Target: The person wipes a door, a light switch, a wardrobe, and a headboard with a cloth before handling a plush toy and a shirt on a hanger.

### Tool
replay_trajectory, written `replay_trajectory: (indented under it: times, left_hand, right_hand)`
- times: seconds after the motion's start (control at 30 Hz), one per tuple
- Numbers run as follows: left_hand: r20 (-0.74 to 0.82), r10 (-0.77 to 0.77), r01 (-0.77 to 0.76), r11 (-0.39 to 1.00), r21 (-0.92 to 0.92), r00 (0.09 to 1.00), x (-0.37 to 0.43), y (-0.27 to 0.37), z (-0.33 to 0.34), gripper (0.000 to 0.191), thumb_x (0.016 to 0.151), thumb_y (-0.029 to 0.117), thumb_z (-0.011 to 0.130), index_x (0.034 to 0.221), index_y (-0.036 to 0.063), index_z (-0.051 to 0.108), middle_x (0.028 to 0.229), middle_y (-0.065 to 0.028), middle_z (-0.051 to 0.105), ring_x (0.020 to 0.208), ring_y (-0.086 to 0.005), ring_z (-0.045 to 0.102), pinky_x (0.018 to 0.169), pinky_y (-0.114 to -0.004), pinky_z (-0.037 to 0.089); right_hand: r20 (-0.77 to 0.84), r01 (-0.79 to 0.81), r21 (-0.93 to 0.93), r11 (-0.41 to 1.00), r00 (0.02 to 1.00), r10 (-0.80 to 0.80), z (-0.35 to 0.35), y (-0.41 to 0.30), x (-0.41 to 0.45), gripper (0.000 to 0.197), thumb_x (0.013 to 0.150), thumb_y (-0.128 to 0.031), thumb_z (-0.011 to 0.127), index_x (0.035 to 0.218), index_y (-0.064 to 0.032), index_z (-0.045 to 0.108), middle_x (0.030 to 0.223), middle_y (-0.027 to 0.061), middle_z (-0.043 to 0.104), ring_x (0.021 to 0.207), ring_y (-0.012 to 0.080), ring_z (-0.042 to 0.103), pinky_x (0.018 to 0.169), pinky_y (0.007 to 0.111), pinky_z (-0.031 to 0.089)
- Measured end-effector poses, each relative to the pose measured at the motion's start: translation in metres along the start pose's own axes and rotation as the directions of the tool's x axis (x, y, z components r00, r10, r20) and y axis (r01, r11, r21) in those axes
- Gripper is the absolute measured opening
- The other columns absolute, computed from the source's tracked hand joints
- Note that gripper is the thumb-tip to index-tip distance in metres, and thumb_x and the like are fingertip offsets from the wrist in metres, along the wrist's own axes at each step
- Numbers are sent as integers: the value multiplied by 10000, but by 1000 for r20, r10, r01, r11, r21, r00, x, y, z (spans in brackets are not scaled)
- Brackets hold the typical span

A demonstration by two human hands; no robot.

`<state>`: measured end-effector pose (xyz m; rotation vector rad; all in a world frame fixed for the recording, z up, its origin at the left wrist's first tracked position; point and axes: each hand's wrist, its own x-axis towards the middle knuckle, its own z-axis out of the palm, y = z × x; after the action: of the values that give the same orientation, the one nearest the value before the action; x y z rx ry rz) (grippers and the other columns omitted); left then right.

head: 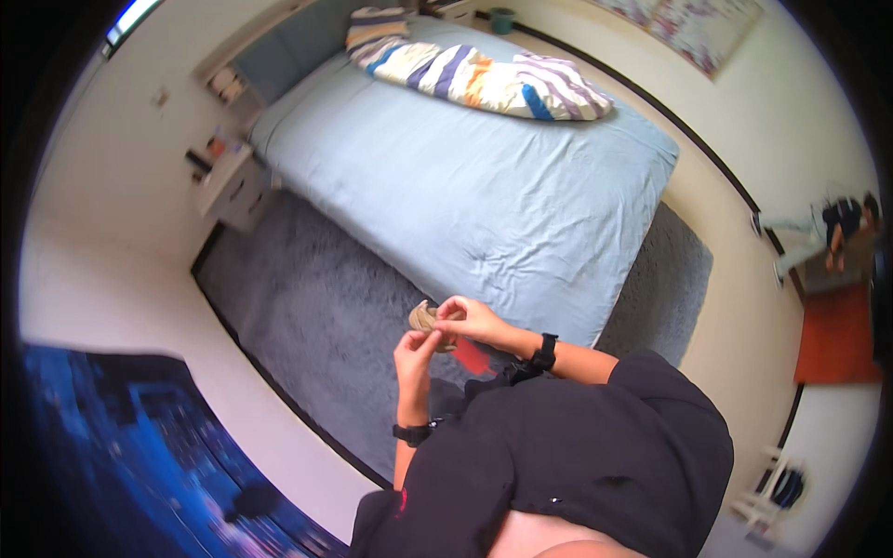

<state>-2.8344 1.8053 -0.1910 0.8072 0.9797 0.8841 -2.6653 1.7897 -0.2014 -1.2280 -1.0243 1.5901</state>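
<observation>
Just past the near edge of the bed, my left hand (pixel 417 347) and my right hand (pixel 476 323) meet at a small tan bundle (pixel 421 317). It looks like gathered cloth or coiled cord; the picture does not settle which. Thumb and fingertips of each hand pinch it, and the fingers hide part of it. A black band circles each wrist. Below the hands shows a red patch (pixel 471 357), partly covered by my arm and clothing, too unclear to name.
A bed with a light blue sheet (pixel 446 174) bears a striped quilt (pixel 460 77). Grey rug (pixel 314 307) surrounds its near side. A white nightstand (pixel 237 192) holds small items. Another person (pixel 841 223) sits at the far right. A white chair (pixel 764 495) stands at lower right.
</observation>
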Motion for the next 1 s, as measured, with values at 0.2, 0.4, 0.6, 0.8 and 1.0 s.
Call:
replay_trajectory:
  times: [0.2, 0.4, 0.6, 0.8, 1.0]
  left_hand:
    - [239, -78, 45, 989, 144, 968, 90, 68, -72, 172, 774, -4, 696, 777, 51, 534, 752, -1, 582, 678, -72, 555, 631, -216, 457]
    - [253, -195, 240, 957, -163, 948, 193, 142, -142, 149, 899, 154, 601, 869, 111, 462, 861, -4, 590, 749, -80, 573, 628, -223, 454]
    - [111, -13, 25, 995, -101, 994, 331, 199, -244, 181, 921, 166, 565, 996, 62, 437, 934, -58, 564, 842, -126, 575, 736, -264, 491]
    - [-68, 24, -3, 958, 288, 997, 423, 254, -315, 407, 861, 188, 645, 1154, 29, 411, 962, -71, 564, 818, -117, 539, 689, -234, 450]
    - [12, -60, 44, 834, 550, 998, 499, 337, -378, 683, 705, 193, 793, 1283, 35, 465, 1175, -147, 502, 897, -154, 566, 741, -263, 472]
  right_hand:
    - [-23, -207, 408, 889, 971, 236, 60, -43, 86, 409, 871, -224, 645, 1189, -9, 503, 1082, 79, 607, 994, 168, 603, 875, 324, 507]
    - [-304, -13, 552, 834, 928, 215, 52, -67, 176, 298, 900, -226, 597, 1135, -53, 535, 1029, 67, 618, 893, 174, 620, 761, 348, 525]
    - [-560, 110, 398, 911, 816, 146, -13, -83, 246, 267, 926, -246, 549, 1102, -46, 566, 954, 49, 641, 829, 152, 634, 731, 304, 526]
    - [-700, -210, -263, 942, 713, -36, 0, -95, 401, 341, 891, -243, 586, 1143, -13, 573, 929, 82, 669, 848, 157, 629, 723, 288, 497]
    - [-511, -71, -439, 896, 840, -184, 21, -183, 542, 259, 880, -177, 583, 1105, -57, 632, 982, 119, 675, 932, 142, 609, 812, 278, 473]
